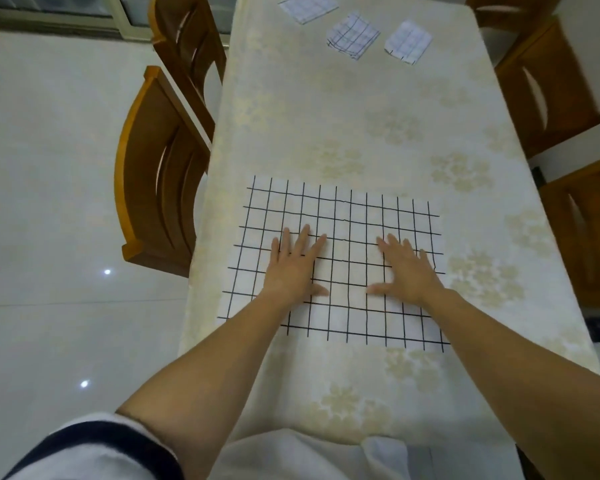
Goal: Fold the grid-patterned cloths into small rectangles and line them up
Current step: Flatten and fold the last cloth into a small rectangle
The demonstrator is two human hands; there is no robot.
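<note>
Fingers [303, 237] of left hand [293, 268] straight, spread apart, flat on the big grid cloth [347, 216], thumb out sideways. Right hand [407, 271] same: fingers [397, 245] straight and splayed, palm down, pinching nothing. Both hands press the cloth's lower-middle area, well apart from each other.

Big grid cloth lies open and flat at centre frame on the desk [326, 116]. It looks like a single layer, with no fold in it yet.

Top of frame, far end of desk: left folded cloth [307, 6] (cut by frame edge), middle folded cloth [353, 36], right folded cloth [408, 41]. All are small rectangles in a rough row, not touching, angles uneven. The middle one looks looser.

Judgement: three done. This one is only at the smoothing stage, so all its folds and its place in the line are left. The row may need straightening.

White fabric [326, 455] at bottom centre could be another cloth or clothing, cannot tell. Wooden chairs [160, 174] at left and right edges.
</note>
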